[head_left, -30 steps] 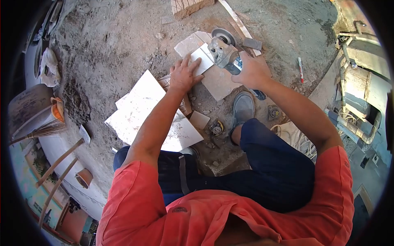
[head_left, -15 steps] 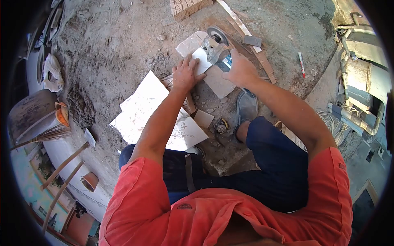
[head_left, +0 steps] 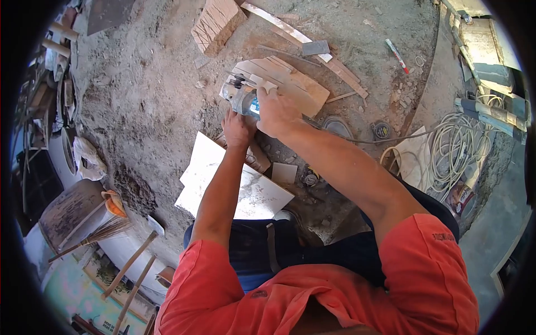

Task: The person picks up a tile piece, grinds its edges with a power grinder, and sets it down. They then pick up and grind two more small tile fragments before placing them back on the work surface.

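Note:
My right hand (head_left: 273,111) is wrapped round the body of an angle grinder (head_left: 240,96), whose head points left over a dusty board (head_left: 304,89). Its cord runs off to the right. Just below the grinder is my left hand (head_left: 237,127), partly hidden by the tool; its fingers point up and I cannot make out what they hold. White tiles (head_left: 245,192) lie stacked on the ground beneath my left forearm. A small tile piece (head_left: 285,173) rests to their right.
A scored block (head_left: 218,25) and wood strips (head_left: 340,75) lie ahead. A marker (head_left: 397,56), tape measure (head_left: 381,130) and coiled cable (head_left: 460,148) are at the right. A broom (head_left: 103,229) and long-handled tools (head_left: 131,262) stand left.
The grinder and my right hand have moved left, off the small white tile piece. My left hand has shifted down beneath the tool. The camera view has turned, and the board beneath shows more.

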The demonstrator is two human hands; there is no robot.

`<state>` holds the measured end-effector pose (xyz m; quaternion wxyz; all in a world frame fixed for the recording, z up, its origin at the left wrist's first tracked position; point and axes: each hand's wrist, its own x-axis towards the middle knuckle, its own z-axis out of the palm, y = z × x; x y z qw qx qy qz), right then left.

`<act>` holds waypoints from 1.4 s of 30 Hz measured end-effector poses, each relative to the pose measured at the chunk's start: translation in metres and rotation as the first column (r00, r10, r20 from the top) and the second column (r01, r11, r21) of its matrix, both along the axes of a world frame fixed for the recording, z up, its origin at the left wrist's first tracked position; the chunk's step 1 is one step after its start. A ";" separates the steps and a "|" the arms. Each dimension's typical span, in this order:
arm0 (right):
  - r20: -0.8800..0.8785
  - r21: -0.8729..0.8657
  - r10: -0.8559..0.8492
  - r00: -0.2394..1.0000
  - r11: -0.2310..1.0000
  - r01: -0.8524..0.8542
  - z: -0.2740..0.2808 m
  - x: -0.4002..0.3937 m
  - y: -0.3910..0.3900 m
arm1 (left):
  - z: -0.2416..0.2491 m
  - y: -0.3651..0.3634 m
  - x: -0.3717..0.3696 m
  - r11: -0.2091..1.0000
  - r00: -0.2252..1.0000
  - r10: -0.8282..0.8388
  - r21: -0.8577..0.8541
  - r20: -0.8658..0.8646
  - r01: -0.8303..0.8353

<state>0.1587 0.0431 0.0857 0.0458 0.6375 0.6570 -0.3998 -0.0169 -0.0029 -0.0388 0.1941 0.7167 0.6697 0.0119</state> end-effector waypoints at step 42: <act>-0.071 0.049 -0.047 0.996 0.998 0.051 -0.015 -0.003 -0.018 | -0.011 0.005 -0.006 0.959 0.987 -0.030 0.282 0.159 -0.016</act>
